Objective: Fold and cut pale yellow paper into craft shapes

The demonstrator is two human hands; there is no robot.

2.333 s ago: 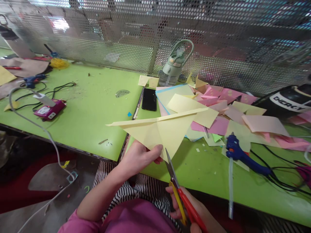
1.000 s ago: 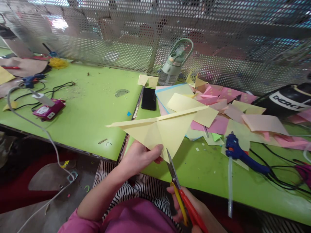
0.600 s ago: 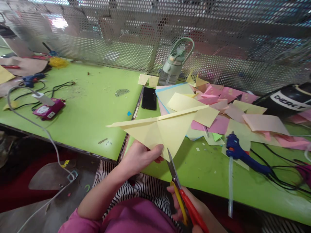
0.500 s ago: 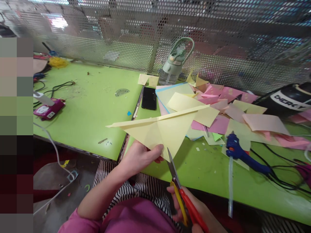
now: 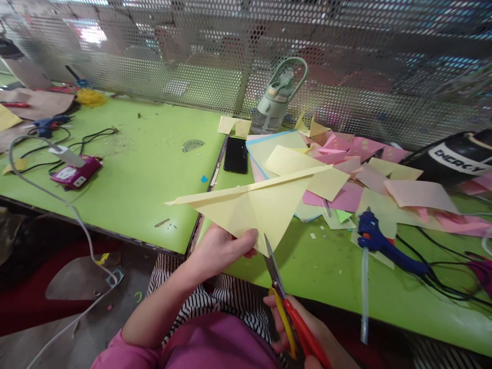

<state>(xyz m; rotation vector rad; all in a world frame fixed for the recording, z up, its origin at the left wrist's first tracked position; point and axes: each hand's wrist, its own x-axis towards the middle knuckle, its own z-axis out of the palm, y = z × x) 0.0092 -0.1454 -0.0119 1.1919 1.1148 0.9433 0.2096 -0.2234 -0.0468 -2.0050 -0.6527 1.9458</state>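
A folded pale-yellow sheet of paper [image 5: 249,207] is pinched in my left hand [image 5: 226,248], thumb on top and fingers underneath. The sheet has a triangular shape, with a narrow folded strip along its far edge and its point toward me. In my right hand [image 5: 286,318] is a pair of scissors [image 5: 282,297] with one red and one yellow handle. Their blades are slightly parted at the paper's near corner, one blade lying over it. Part of my right hand is hidden behind the handles.
To the right lie a blue glue gun [image 5: 384,243] with its cord and a heap of pink and yellow papers [image 5: 361,179]. A phone [image 5: 236,155] and a water bottle [image 5: 271,107] stand beyond the sheet. A purple power socket [image 5: 77,171] is at left.
My hands, the paper and the scissors stay almost still. The left side of the table, blocked out before, now shows.
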